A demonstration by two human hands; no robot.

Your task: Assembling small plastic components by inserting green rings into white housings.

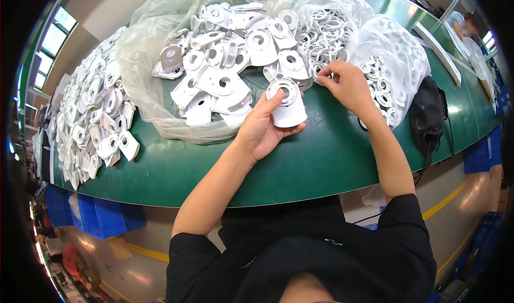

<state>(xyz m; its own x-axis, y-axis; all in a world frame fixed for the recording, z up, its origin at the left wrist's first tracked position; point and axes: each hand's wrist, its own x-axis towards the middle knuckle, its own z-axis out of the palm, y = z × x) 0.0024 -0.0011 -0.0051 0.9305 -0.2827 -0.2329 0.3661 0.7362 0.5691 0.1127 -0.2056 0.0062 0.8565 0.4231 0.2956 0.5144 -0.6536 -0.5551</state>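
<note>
My left hand is closed around a white plastic housing, thumb on top beside its round opening. The housing is held above the green table, its ringed end pointing away from me. At the near edge of a heap of thin white plastic rings, my right hand pinches one white ring between thumb and fingertips; the fingers partly cover it. Beyond my left hand, many similar white housings lie loose in an open clear plastic bag.
A large heap of white parts covers the table's left end. On the right stand a clear bag of rings, a black bag and a long white strip. Blue bins sit below the green table. Another person is at far right.
</note>
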